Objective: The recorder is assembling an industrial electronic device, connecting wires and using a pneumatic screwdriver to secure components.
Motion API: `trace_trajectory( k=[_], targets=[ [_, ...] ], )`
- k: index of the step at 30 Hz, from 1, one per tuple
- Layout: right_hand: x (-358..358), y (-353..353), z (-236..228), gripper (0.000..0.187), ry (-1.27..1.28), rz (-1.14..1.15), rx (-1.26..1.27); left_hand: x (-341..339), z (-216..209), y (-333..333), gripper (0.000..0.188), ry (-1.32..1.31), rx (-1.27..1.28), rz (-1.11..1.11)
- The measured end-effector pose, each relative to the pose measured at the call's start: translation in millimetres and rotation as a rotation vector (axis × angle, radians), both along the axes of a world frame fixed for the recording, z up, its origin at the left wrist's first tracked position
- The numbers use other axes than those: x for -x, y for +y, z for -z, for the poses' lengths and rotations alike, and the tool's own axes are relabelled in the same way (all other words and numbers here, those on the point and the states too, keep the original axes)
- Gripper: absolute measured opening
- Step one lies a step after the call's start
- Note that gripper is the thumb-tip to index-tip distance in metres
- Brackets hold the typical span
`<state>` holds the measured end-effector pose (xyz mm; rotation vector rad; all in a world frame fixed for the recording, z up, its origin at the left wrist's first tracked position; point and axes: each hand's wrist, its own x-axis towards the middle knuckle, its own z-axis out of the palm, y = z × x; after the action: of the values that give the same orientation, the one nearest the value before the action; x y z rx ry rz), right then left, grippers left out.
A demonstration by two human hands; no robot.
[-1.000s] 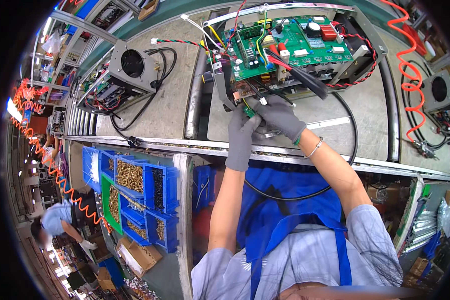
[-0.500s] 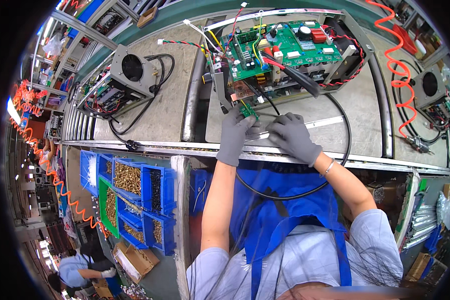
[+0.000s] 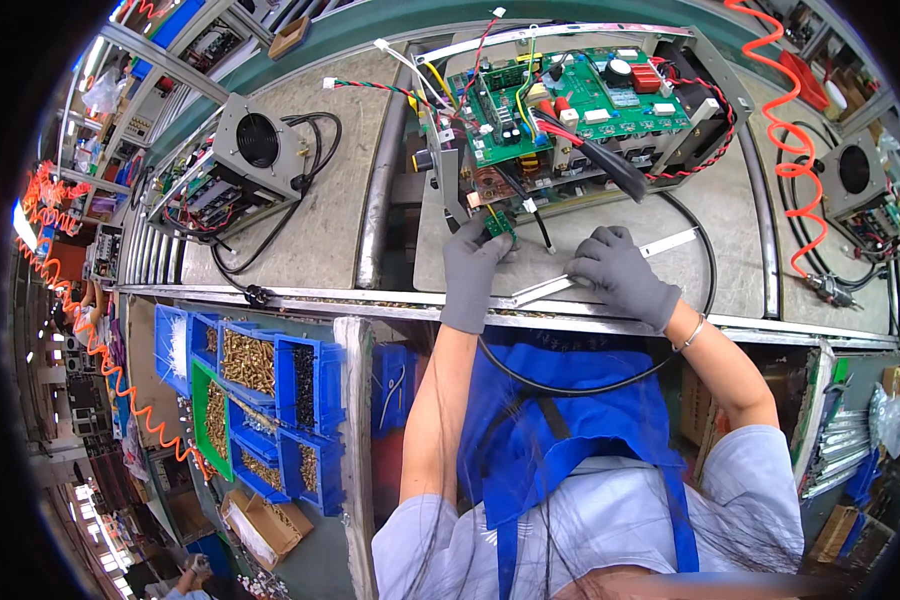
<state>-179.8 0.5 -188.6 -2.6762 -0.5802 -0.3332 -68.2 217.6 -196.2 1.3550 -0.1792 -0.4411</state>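
My left hand (image 3: pixel 470 270), in a grey glove, pinches a small green circuit board (image 3: pixel 498 222) at the near left corner of an opened power unit (image 3: pixel 570 120). A large green board with coloured wires tops that unit. My right hand (image 3: pixel 620 275), also gloved, lies over a flat white metal strip (image 3: pixel 670 242) on the bench, its fingers bent down on the strip; the fingertips are partly hidden. Between my hands a short black lead (image 3: pixel 540 225) with a pale end hangs from the unit. A thick black cable (image 3: pixel 715 270) loops off the bench edge.
Similar grey units with fans stand at the left (image 3: pixel 225 165) and right (image 3: pixel 850 190). Blue bins (image 3: pixel 310 390) of screws sit lower left beside a green bin (image 3: pixel 210 415). An orange coiled hose (image 3: pixel 795 150) hangs at the right, and rollers (image 3: pixel 378 215) divide the bench plates.
My right hand has moved right, away from my left hand. The metal strip has turned slightly, its left end now nearer me. My left hand still holds the small board.
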Motion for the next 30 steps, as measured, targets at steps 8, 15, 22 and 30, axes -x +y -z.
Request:
trace_trajectory(
  k=[8,15,22,30],
  targets=[
    [30,47,-84,0.018,-0.18,-0.208,0.119,0,10,-10,0.034,-0.01,0.042,-0.091],
    [22,-31,-52,0.012,-0.068,-0.097,0.407,6,1,-23,0.029,-0.238,-0.148,-0.105],
    [56,-81,-53,0.03,-0.06,0.173,0.303,-5,25,-2,0.044,-0.156,-0.111,-0.129],
    [125,-54,-50,0.028,0.43,0.703,-1.098,-9,-17,18,0.057,0.274,0.231,0.258]
  ],
)
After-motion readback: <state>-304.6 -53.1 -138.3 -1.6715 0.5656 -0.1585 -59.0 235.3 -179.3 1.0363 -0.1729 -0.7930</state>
